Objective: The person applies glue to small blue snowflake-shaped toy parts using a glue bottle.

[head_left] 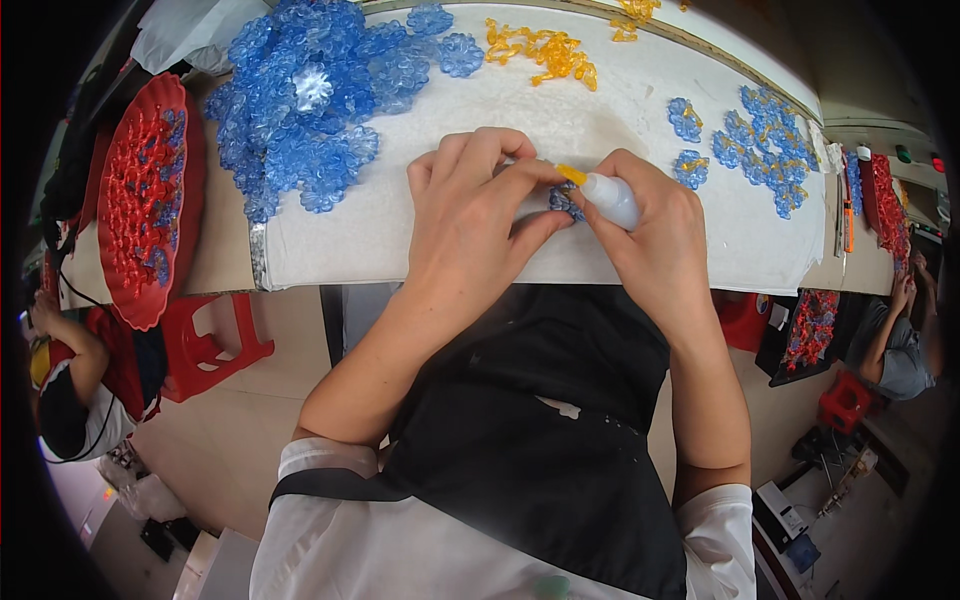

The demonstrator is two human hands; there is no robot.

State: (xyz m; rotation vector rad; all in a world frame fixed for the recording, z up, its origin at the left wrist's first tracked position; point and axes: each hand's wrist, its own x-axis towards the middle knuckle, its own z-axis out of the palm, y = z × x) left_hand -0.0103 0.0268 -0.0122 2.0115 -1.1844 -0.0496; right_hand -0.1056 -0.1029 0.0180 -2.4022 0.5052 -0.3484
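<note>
My right hand (655,215) is closed round a small translucent white squeeze bottle (612,200). The bottle lies tilted, its yellow tip (571,174) pointing toward my left forefinger. My left hand (475,200) has its thumb and forefinger closed on a clear blue plastic flower (562,203), just below that tip. Fingers cover most of this flower. A large heap of similar blue flowers (310,100) lies beyond my left hand. To the right of my right hand lie blue flowers with yellow pieces on them (690,168), and a larger group of them (770,150) spreads farther right.
A pile of small yellow plastic pieces (545,50) lies at the far side of the white-covered table (400,250). At left stands a red scalloped tray (112,270) of red and blue pieces. Red stools (215,345) and other people (75,370) are at both sides.
</note>
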